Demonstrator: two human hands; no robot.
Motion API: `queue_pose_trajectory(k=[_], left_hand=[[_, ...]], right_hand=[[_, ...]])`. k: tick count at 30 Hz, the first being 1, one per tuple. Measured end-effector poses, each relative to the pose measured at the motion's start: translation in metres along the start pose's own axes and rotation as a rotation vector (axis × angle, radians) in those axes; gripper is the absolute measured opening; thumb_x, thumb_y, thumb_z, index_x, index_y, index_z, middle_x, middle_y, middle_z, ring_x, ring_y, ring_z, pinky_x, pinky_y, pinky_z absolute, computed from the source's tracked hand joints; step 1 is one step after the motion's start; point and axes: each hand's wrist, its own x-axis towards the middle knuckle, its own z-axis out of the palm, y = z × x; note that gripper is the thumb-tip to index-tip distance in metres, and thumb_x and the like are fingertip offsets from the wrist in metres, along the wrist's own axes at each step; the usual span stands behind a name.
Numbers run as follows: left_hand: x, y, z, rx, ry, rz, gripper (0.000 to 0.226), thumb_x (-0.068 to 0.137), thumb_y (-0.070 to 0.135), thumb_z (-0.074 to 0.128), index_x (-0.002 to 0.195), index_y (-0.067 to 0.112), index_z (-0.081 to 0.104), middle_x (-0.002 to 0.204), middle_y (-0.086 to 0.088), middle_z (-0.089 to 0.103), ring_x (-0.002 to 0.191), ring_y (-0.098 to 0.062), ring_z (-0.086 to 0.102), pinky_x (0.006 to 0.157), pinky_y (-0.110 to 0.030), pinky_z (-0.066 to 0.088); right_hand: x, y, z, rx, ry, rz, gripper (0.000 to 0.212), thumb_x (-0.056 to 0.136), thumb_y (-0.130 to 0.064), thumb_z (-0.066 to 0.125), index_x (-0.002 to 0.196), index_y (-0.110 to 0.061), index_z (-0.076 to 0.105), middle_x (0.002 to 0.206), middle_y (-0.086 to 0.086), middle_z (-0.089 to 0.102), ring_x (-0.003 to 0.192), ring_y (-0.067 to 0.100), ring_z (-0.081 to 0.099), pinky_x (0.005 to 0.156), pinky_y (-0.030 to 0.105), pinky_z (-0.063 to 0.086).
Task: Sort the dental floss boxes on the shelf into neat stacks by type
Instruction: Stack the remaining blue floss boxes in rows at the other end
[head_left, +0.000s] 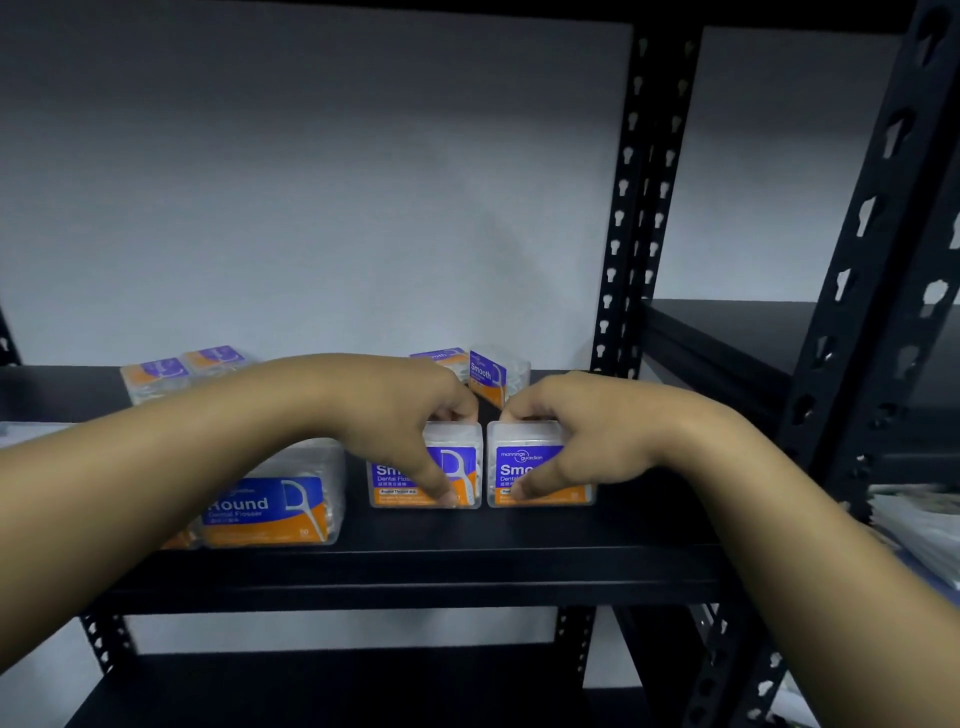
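Nearest to the camera, the front edge of the black shelf (415, 566) runs from left to right. On it, at the left, stands a "Round" floss box (270, 506); its label faces the front and its long side follows the shelf edge. The forearm covers its left end.

A little further in, two "Smooth" boxes stand upright side by side, with a narrow gap between them and the labels facing the front. The left hand (400, 410) grips the left Smooth box (428, 465): the thumb presses on the front label low down, and the other fingers are curled over the top to the back. The right hand (582, 426) grips the right Smooth box (535, 462) in the same way, thumb on the front label and fingers bent over the top edge. Both boxes rest on the shelf.

Behind the hands, another Smooth box (491, 376) stands turned at an angle, with its label towards the front left. A lying box (441, 356) is just beside it on the left, partly hidden. At the far left, near the back, two more boxes (182, 369) lie flat, labels up.

At the right, black perforated posts (631, 208) rise before the white wall (311, 182).
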Motion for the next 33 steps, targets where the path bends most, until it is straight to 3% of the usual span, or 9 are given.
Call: queue_pose_trajectory(k=[13,21,24,26,29,31,33], left_hand=[[-0.007,0.007,-0.001,0.019,-0.013,0.0,0.037,0.073,0.055,0.082,0.094,0.031,0.063,0.088,0.014,0.069,0.079,-0.006,0.066,0.072,-0.031,0.055],[-0.009,0.012,0.001,0.024,-0.027,-0.039,0.041,0.077,0.053,0.08,0.106,0.031,0.062,0.098,0.015,0.069,0.087,-0.006,0.066,0.081,-0.036,0.058],[-0.015,0.015,-0.008,-0.006,-0.049,-0.09,0.049,0.072,0.054,0.083,0.111,0.037,0.057,0.102,0.018,0.066,0.092,-0.005,0.066,0.086,-0.035,0.057],[-0.025,0.015,-0.026,-0.061,-0.052,-0.157,0.061,0.066,0.054,0.087,0.117,0.041,0.055,0.108,0.021,0.066,0.102,-0.005,0.065,0.093,-0.036,0.055],[-0.042,0.013,-0.065,-0.099,0.04,-0.222,0.064,0.061,0.059,0.085,0.116,0.045,0.057,0.112,0.024,0.066,0.109,-0.005,0.064,0.098,-0.037,0.053],[-0.045,0.009,-0.085,-0.142,0.098,-0.261,0.057,0.064,0.058,0.083,0.114,0.043,0.061,0.11,0.02,0.069,0.105,-0.008,0.067,0.097,-0.039,0.054],[-0.034,-0.002,-0.096,-0.143,0.112,-0.323,0.05,0.07,0.053,0.082,0.113,0.035,0.063,0.11,0.013,0.071,0.101,-0.012,0.068,0.092,-0.039,0.057]], right_hand=[[-0.001,-0.004,-0.001,-0.007,-0.028,-0.03,0.034,0.078,-0.047,0.084,0.102,-0.026,0.07,0.097,-0.006,0.074,0.085,0.01,0.07,0.083,0.037,0.058],[-0.003,-0.008,-0.001,-0.037,-0.069,-0.007,0.033,0.079,-0.047,0.084,0.101,-0.027,0.068,0.096,-0.007,0.074,0.085,0.01,0.07,0.084,0.039,0.059],[-0.005,-0.009,-0.012,0.021,-0.132,0.04,0.047,0.072,-0.06,0.084,0.107,-0.033,0.068,0.101,-0.011,0.075,0.091,0.009,0.072,0.091,0.037,0.058],[-0.007,-0.008,-0.026,0.09,-0.149,0.081,0.067,0.06,-0.076,0.08,0.113,-0.038,0.066,0.105,-0.013,0.075,0.096,0.007,0.072,0.096,0.035,0.056],[-0.012,-0.007,-0.046,0.136,-0.062,0.108,0.086,0.045,-0.093,0.067,0.113,-0.041,0.067,0.105,-0.016,0.075,0.1,0.005,0.071,0.09,0.032,0.053],[-0.009,-0.008,-0.053,0.141,-0.015,0.127,0.082,0.053,-0.095,0.059,0.11,-0.038,0.07,0.103,-0.013,0.077,0.1,0.008,0.07,0.082,0.03,0.05],[0.003,-0.011,-0.058,0.102,0.013,0.169,0.068,0.075,-0.085,0.054,0.114,-0.031,0.069,0.104,-0.008,0.075,0.101,0.014,0.07,0.081,0.033,0.053]])
